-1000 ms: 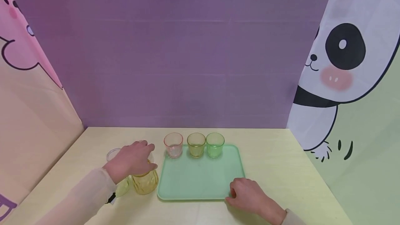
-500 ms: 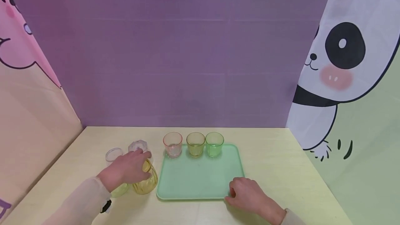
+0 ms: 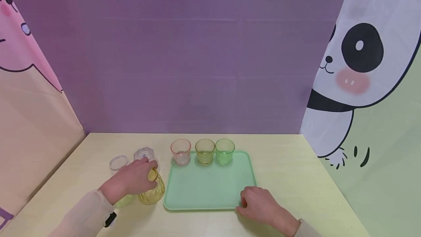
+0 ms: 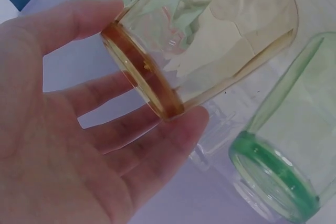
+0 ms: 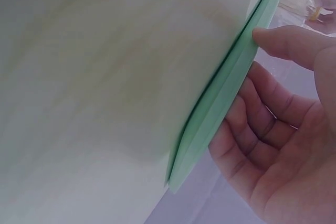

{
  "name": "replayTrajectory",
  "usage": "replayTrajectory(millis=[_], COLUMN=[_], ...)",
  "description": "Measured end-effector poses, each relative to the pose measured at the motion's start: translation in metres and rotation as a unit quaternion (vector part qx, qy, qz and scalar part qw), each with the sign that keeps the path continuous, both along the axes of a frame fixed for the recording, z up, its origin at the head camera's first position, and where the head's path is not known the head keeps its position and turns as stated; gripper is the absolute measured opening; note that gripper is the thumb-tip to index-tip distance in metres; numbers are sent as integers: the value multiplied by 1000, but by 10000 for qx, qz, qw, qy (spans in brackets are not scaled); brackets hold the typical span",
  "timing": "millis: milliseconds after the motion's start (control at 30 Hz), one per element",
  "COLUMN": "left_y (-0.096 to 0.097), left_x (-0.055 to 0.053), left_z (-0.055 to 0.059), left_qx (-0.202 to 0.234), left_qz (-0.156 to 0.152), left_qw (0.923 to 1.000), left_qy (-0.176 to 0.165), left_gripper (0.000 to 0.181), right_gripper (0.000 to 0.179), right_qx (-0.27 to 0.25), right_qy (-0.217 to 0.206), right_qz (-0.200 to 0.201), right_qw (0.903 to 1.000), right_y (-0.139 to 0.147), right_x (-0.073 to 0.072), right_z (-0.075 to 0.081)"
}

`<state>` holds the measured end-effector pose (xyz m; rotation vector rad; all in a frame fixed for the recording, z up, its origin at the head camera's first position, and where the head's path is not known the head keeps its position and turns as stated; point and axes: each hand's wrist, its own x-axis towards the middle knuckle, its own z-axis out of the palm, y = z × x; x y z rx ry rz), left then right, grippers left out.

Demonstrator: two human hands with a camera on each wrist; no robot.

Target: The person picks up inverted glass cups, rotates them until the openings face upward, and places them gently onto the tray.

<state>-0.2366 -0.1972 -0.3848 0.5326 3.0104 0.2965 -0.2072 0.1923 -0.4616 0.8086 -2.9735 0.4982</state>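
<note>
My left hand (image 3: pixel 131 182) is around the neck of a yellow glass jar (image 3: pixel 154 196), left of the tray. In the left wrist view, its thumb and fingers (image 4: pixel 173 140) hold the jar's thick amber rim. Close beside stands a green-tinted jar (image 4: pixel 294 114), mostly behind the hand in the head view. With thumb and curled fingers my right hand (image 3: pixel 263 207) grips the near right corner of a pale green tray (image 3: pixel 210 196). A pink cup (image 3: pixel 181 156), an amber cup (image 3: pixel 205 156) and a green cup (image 3: pixel 225 156) stand in a row along the tray's far edge.
Behind the left hand are a clear vessel with a round rim (image 3: pixel 118 162) and a faceted, faintly purple one (image 3: pixel 144 153). Pale wooden tabletop (image 3: pixel 286 167) lies around the tray. A purple backdrop (image 3: pixel 197 65) rises behind the table.
My left hand has drawn slightly back and left, uncovering the yellow jar's neck and the faceted vessel. The right hand, tray and cups have stayed in place.
</note>
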Motion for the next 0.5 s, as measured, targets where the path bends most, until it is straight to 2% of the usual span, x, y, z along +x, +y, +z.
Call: replayTrajectory(millis=[300,500], left_y=[-1,0], left_x=[1,2], left_z=[3,9], left_qx=[-15,62], left_qz=[-56,-105], left_qw=[9999,9997], left_qy=[91,189], left_gripper=[44,45], right_gripper=[32,32], right_qx=[77,150], right_qy=[-80,-41], right_qz=[14,86], right_qw=[9999,9998], right_y=[0,1], right_x=[0,0], right_z=[1,2])
